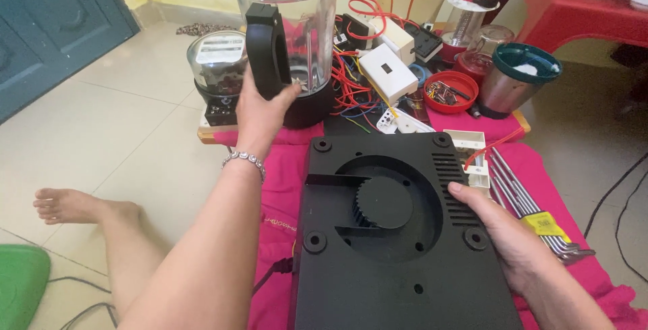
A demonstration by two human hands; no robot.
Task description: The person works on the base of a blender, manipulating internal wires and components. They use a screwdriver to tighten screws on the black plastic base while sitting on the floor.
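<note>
My left hand (pixel 260 111) is wrapped around the black handle of a clear blender jar (pixel 287 33) that stands upright on the far side of the pink cloth. A black blender base (pixel 391 235) lies upside down in front of me, showing its round toothed coupling and vent slots. My right hand (pixel 503 235) rests on the base's right edge, thumb on the vent slots, gripping it.
A glass-domed electric meter (pixel 217 67) sits left of the jar. Behind it lie red wires, white switch boxes (pixel 388 70), a red bowl of parts (pixel 451 90) and a steel jar with a green lid (pixel 516 80). Hex keys (pixel 533 218) lie at right. My bare leg (pixel 101 222) rests on the tiles.
</note>
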